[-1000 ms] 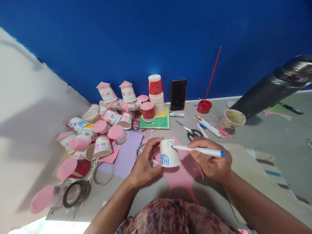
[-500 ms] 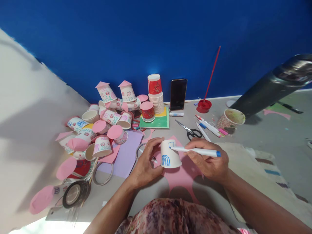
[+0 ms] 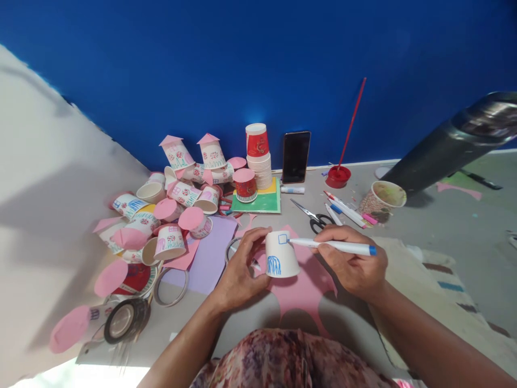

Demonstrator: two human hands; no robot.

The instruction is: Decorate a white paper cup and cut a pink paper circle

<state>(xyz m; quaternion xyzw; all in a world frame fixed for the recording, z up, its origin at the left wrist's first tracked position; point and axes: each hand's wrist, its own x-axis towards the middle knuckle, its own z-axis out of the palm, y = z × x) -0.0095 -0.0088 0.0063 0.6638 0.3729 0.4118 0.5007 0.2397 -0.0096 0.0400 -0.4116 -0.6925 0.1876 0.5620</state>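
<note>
A white paper cup (image 3: 288, 264) is upside down in front of me, its wide rim downward. My left hand (image 3: 241, 269) grips it from the left, fingers at the upper edge and thumb near the rim. Blue lines on the cup form an arched, striped shape low down and a small square outline higher up. My right hand (image 3: 355, 262) pinches a white marker pen (image 3: 339, 246) with a blue end; its tip is at the cup's right side, by the square. Below lies a pink paper sheet (image 3: 301, 296) with round cut-outs.
Decorated paper cups with pink paper tops (image 3: 169, 242) are heaped at left, near tape rolls (image 3: 121, 322). Behind are stacked cups (image 3: 258, 156), a phone (image 3: 296, 156), scissors (image 3: 313, 215) and loose markers (image 3: 347, 209). A dark flask (image 3: 444, 143) leans at right beside a used cup (image 3: 383, 199).
My right hand has drawn the marker slightly to the right, away from the square's lower left. The square's outline now looks closed. My left hand keeps its hold on the cup.
</note>
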